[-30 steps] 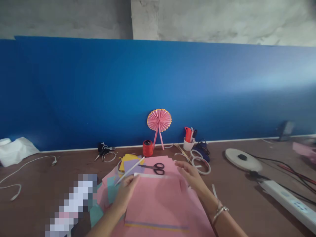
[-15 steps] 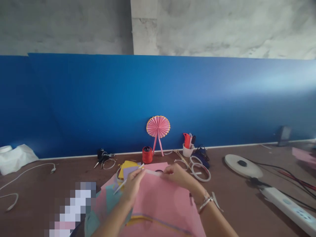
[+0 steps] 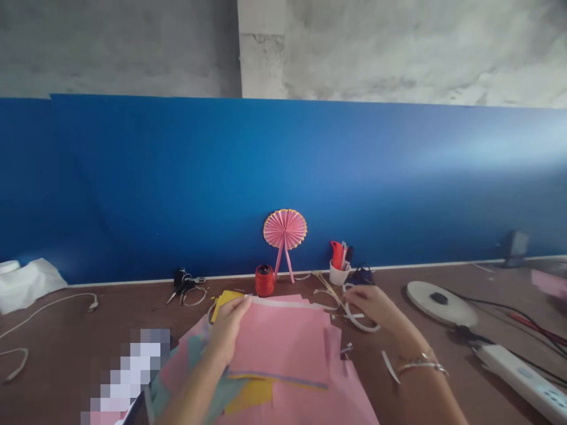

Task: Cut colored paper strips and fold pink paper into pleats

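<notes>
Pink sheet (image 3: pixel 281 342) | brown tabletop (image 3: pixel 119 313) beneath | blue partition (image 3: pixel 190 177) | grey wall (image 3: pixel 398 53) behind

Left hand (image 3: pixel 228 330): fingers (image 3: pixel 241 306) pinched, palm inward | Right hand (image 3: pixel 371 301): fingers bent, forearm (image 3: pixel 443 392) slanting inward

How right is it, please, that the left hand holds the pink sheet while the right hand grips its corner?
Not quite: the left hand holds the pink sheet, but the head view shows the right hand off it, by the white rings.
</notes>
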`<state>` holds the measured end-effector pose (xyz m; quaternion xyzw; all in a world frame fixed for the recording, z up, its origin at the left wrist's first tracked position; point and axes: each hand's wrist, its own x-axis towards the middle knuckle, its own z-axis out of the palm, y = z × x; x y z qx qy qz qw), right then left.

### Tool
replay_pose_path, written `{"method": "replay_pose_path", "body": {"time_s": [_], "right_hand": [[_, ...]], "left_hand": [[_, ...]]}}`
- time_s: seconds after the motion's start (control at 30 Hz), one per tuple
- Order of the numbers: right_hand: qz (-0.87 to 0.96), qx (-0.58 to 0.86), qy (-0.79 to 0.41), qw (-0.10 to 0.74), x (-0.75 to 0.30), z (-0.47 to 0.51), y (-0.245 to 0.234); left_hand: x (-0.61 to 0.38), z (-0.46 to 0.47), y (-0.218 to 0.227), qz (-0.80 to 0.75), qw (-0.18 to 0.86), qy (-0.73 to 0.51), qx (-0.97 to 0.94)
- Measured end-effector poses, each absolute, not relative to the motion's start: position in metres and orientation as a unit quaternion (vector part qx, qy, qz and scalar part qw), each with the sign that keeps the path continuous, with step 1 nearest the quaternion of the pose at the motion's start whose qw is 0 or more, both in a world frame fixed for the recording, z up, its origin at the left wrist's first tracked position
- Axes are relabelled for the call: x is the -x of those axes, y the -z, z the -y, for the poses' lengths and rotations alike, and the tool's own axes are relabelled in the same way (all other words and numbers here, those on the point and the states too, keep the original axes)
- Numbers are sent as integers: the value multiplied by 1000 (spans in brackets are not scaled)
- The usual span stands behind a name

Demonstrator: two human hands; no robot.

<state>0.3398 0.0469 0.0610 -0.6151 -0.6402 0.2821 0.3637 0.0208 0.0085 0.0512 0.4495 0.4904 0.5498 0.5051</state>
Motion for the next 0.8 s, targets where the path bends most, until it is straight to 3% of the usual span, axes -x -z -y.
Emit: {"method": "replay_pose_path", "body": {"time_s": [0.13, 0.3, 0.53, 0.8], "right_hand": [[679, 539, -294, 402, -283, -32, -80], [730, 475, -332, 362, -210, -10, -85], [739, 484, -323, 339, -211, -15, -72], [746, 489, -306, 334, -213, -19, -70]], "left_hand": [[-33, -4, -49, -468, 513, -539, -477], [-44, 2, -42, -459, 516, -561, -457], [-47, 6, -41, -497, 552, -565, -359], [-43, -1, -39, -482, 546, -507, -461]]}}
